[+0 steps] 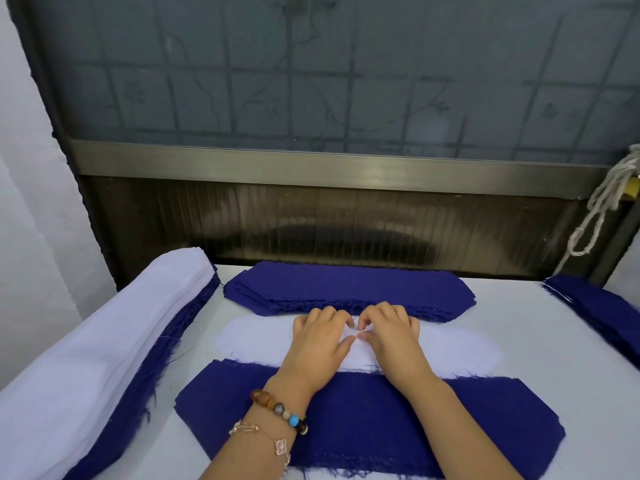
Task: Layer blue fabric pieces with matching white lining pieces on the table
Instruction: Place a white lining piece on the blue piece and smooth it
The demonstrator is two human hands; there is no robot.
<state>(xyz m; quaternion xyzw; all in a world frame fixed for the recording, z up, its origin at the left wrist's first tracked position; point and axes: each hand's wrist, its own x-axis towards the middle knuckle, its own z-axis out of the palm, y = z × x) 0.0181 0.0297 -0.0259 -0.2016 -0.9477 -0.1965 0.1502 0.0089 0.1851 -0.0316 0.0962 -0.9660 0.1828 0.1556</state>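
The left hand (318, 337) and right hand (391, 336) meet at the centre of the frame, fingers curled, each thumb and forefinger pinching a small fold of the lining (450, 351). It lies flat on the table (540, 327) between a blue stack (346, 285) above and a single blue piece (363, 420) below, under the wrists. A white-topped stack (86, 341) fills the lower left.

Left hand (318, 337) and right hand (391, 336) side by side, both pinching the middle of a white lining piece (252, 339), blue fabric piece (363, 414) under the wrists, blue stack (346, 285) beyond, white desk (554, 379)
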